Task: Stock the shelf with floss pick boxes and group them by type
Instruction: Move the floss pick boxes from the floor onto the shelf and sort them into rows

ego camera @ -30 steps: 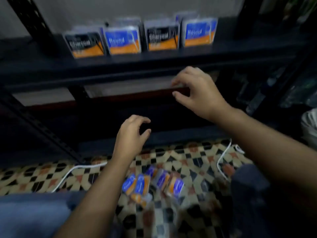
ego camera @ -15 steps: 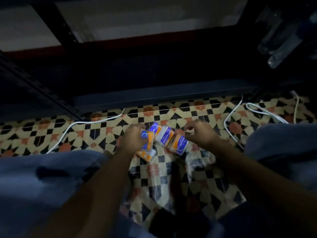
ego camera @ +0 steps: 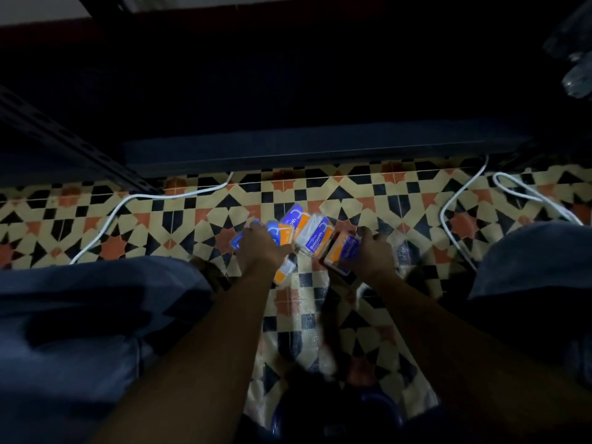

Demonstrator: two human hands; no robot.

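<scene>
Floss pick boxes (ego camera: 290,233) lie in a loose fan on the patterned floor tiles (ego camera: 179,219), between my knees and on my side of the dark shelf rail (ego camera: 320,149). I take that rail as my landmark: the cluster sits well short of it, roughly under its middle, and both white cables (ego camera: 128,203) run off to either side, clear of the pile.

My left hand (ego camera: 261,251) lies on the left part of the fan, fingers curled over one or two blue-and-orange boxes; I judge it has a hold, though the boxes beneath are mostly hidden by the hand itself. My right hand (ego camera: 373,251) grips one box (ego camera: 341,251) at the right end of the fan, thumb and fingers round its edges, its long axis slanting away toward the rail and to the right.

Between my two hands lies the box reading "Smooth" (ego camera: 315,237), untouched, its long axis also slanting up and right toward the rail. It is just beside my right-hand box and about as near to the left fingertips, so either hand could take it.

What the coming lift turns on, as I judge it: the shelf stands beyond the rail and above, so both held boxes must travel forward and up, away from my knees.
</scene>
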